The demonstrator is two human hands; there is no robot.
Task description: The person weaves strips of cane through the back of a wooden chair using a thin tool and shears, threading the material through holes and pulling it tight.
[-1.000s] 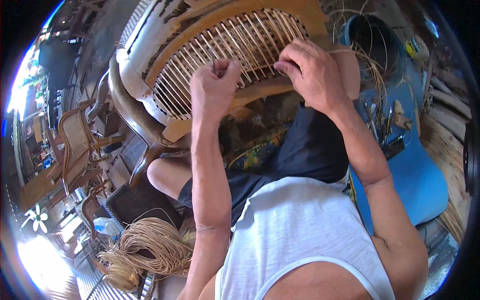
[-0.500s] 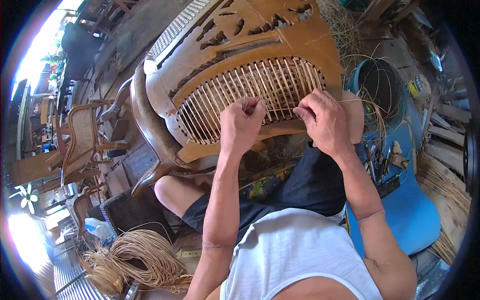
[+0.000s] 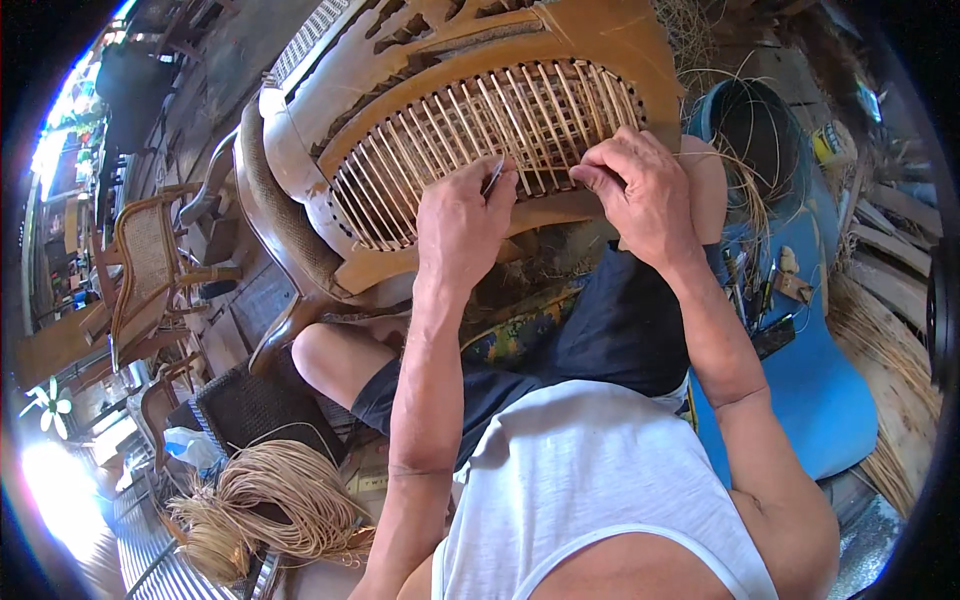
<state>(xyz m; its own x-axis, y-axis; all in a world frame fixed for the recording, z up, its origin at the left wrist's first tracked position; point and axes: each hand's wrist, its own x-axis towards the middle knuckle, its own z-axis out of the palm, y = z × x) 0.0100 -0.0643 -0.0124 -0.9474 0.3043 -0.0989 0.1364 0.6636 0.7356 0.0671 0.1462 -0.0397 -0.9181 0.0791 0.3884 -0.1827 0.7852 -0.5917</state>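
A carved wooden chair frame (image 3: pixel 360 270) holds an oval panel (image 3: pixel 450 130) of pale cane strips, strung across it through a row of edge holes. My left hand (image 3: pixel 462 220) is closed over the panel's lower middle, pinching a thin silvery tool (image 3: pixel 494 177) between thumb and forefinger. At the panel's lower right, my right hand (image 3: pixel 648 200) has its fingers curled and pressed close at the strips; whatever they grip is too small to make out.
A cane-backed chair (image 3: pixel 145 265) stands at left. A cane coil (image 3: pixel 285 500) lies lower left beside a dark woven seat (image 3: pixel 260 410). At right are a teal bucket (image 3: pixel 710 120) with loose strands, hand tools (image 3: pixel 795 287) on a blue mat (image 3: pixel 800 400), and wood scraps (image 3: pixel 895 250).
The whole view has shifted as the head moved. My left hand has turned slightly, showing more of the thin tool; my right hand stays at the panel's lower right, fingers still curled.
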